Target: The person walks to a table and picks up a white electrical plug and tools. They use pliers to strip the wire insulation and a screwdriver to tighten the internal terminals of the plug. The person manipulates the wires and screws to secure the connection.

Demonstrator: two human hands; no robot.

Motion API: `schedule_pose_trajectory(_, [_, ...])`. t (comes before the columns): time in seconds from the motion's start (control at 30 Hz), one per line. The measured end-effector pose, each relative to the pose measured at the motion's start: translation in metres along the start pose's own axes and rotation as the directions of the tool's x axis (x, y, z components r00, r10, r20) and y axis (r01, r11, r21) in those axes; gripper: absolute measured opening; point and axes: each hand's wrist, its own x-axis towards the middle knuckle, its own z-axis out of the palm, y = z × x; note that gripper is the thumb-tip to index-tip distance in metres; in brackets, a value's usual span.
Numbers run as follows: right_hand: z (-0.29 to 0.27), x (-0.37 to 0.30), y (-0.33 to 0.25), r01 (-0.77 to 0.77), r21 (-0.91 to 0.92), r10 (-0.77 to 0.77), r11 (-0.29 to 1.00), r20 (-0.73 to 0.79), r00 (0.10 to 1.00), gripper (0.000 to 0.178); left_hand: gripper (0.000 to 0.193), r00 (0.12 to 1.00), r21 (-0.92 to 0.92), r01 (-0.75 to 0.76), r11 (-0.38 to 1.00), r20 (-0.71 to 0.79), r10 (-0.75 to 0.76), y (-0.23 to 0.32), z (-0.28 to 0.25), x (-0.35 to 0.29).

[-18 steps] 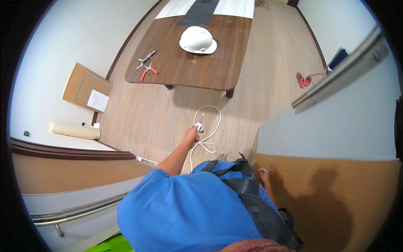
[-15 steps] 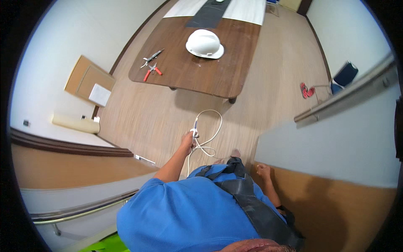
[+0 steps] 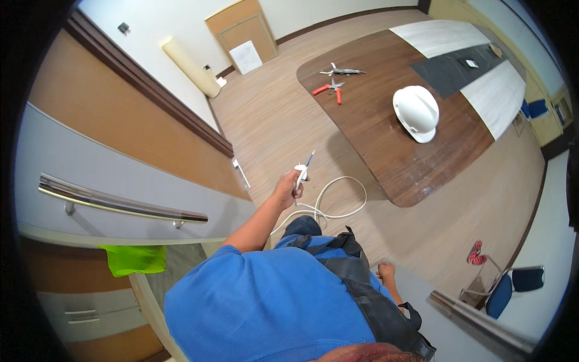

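Ahead of my body, my left hand [image 3: 288, 189] is closed around the end of a white cable [image 3: 356, 182]. A white piece [image 3: 301, 172] shows above the fingers, with a thin blue wire [image 3: 310, 159] pointing up from it. The rest of the cable hangs in loops below and to the right of the hand. Low at my right side, my right hand [image 3: 386, 271] hangs with its fingers curled; nothing shows in it.
A dark wooden table [image 3: 362, 139] bears red-handled pliers [image 3: 330, 90], a grey tool [image 3: 341, 71] and a white helmet [image 3: 416, 113]. Door panels with handrails [image 3: 126, 202] flank me. A blue chair [image 3: 500, 295] and red footwear [image 3: 476, 253] are at the right; a cream roll [image 3: 190, 66] leans far left.
My view has swung left, so the table appears further right. My left hand has moved with the cable, and the blue wire now points up clear of the fingers. My right hand stays low.
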Motion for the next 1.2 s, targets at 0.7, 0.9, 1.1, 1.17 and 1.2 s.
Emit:
schedule_pose_trajectory(0.7, [0.185,-0.094,-0.508,0.634,0.298,-0.700,0.714,0.290,0.652,0.040,0.048,0.870,0.079,-0.003,0.997,0.491,-0.036,0.189,-0.059,0.157])
schedule_pose_trajectory(0.9, [0.173,-0.118,-0.528,0.634,0.513,-0.795,0.579,0.183,0.578,0.037,0.052,0.874,0.254,-0.004,0.967,0.471,-0.120,0.180,-0.040,0.165])
schedule_pose_trajectory(1.1, [0.172,-0.115,-0.548,0.645,0.556,-0.830,0.524,0.162,0.534,0.034,0.056,0.861,0.327,-0.021,0.945,0.486,-0.148,0.179,-0.042,0.160])
schedule_pose_trajectory(1.17, [0.173,-0.116,-0.557,0.615,0.582,-0.829,0.531,0.208,0.520,0.034,0.057,0.871,0.279,-0.008,0.960,0.474,-0.131,0.179,-0.045,0.161])
schedule_pose_trajectory(1.2, [0.170,-0.118,-0.558,0.611,0.580,-0.827,0.539,0.224,0.516,0.035,0.057,0.879,0.283,-0.015,0.959,0.460,-0.122,0.178,-0.042,0.159])
